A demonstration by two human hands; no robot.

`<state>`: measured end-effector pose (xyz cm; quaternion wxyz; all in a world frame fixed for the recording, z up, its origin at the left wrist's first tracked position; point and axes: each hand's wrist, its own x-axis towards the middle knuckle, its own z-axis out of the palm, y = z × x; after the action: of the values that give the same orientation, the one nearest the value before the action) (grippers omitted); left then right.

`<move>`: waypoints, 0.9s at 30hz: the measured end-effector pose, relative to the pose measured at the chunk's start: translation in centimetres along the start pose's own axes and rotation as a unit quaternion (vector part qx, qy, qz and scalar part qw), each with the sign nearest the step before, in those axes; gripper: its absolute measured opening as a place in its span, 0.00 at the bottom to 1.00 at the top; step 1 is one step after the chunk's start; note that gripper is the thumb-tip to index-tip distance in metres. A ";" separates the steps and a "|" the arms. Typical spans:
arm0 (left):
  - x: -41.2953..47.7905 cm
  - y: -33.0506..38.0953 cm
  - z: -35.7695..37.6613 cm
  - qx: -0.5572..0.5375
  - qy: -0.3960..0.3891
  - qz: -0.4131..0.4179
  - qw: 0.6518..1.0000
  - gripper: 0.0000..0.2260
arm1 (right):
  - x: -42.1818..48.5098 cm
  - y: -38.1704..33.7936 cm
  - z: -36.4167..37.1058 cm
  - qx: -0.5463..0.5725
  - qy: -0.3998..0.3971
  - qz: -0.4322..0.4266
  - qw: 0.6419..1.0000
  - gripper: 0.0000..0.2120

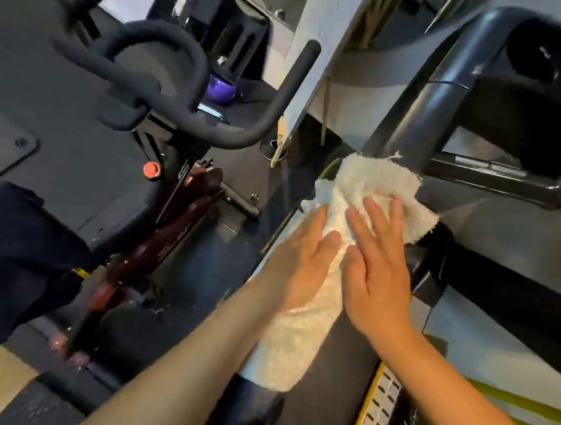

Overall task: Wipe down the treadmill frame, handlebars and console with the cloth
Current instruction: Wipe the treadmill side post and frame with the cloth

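Note:
A white terry cloth lies draped over the treadmill's dark frame rail, near the base of the black upright post. My left hand lies flat on the cloth with straight fingers. Beside it, my right hand presses on the cloth too, fingers spread and straight. The lower part of the cloth hangs down the rail's left side. The black console sits blurred at the upper right.
An exercise bike with black handlebars and a red frame stands close on the left. A red knob sits on its stem. A purple ball lies on the floor behind. A yellow-edged step plate runs along the treadmill's side.

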<state>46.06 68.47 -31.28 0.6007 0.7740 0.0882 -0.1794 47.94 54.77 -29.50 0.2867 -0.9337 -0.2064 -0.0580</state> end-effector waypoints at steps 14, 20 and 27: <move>4.3 0.3 -1.0 -0.127 -0.071 -0.065 0.987 0.28 | 5.2 -0.4 -2.9 -0.173 -0.157 -0.055 0.971 0.22; 2.8 -2.5 -1.0 -0.134 -0.075 -0.067 0.986 0.28 | 3.7 -1.8 -2.9 -0.212 -0.207 -0.117 0.948 0.23; 6.3 -3.5 -0.5 -0.175 -0.059 -0.097 0.978 0.26 | 10.3 -2.2 -1.3 -0.321 -0.294 -0.155 0.887 0.19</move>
<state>50.72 69.39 -36.71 0.7106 0.6331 0.1571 -0.2637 56.34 59.29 -24.95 -0.1149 -0.9051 -0.3936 0.1125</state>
